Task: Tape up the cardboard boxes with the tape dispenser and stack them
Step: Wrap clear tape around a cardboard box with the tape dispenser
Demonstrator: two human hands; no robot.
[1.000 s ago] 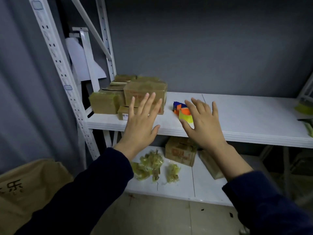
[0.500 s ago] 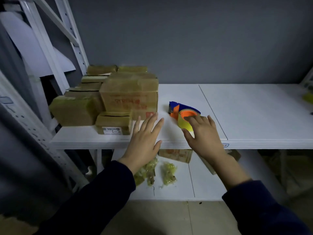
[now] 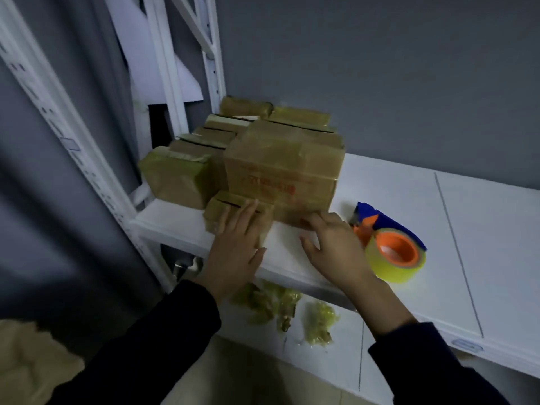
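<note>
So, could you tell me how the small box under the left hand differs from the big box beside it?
The small box is low and flat; the big box stands taller. The big box has red print on its front; the small box shows none. Both are brown cardboard on the white shelf.

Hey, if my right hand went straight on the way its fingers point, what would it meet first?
Probably the large cardboard box: the right hand points at its lower front edge, seemingly almost touching, though blur hides contact. The tape dispenser sits right of that line.
</note>
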